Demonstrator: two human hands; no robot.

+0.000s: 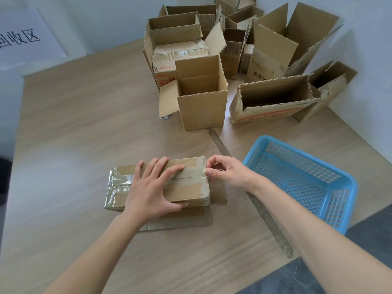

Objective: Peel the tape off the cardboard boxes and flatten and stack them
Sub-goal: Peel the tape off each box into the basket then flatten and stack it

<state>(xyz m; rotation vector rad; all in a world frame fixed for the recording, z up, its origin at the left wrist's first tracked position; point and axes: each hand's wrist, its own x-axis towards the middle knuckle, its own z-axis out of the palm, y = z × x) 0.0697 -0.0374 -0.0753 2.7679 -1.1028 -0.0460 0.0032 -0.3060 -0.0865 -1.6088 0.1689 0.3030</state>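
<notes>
A small closed cardboard box (186,187) wrapped in clear tape (192,172) lies on a flattened piece of cardboard (180,219) near the front of the wooden table (74,134). My left hand (151,187) rests spread across the box top, thumb against its near side, holding it down. My right hand (222,169) is at the box's right end, thumb and forefinger pinching the tape edge at the top corner.
A blue plastic basket (305,179) sits at the right of the box. Several open cardboard boxes (201,96) crowd the far side of the table against the wall. A metal strip (254,200) runs along the table seam. A paper sign (23,37) hangs at left.
</notes>
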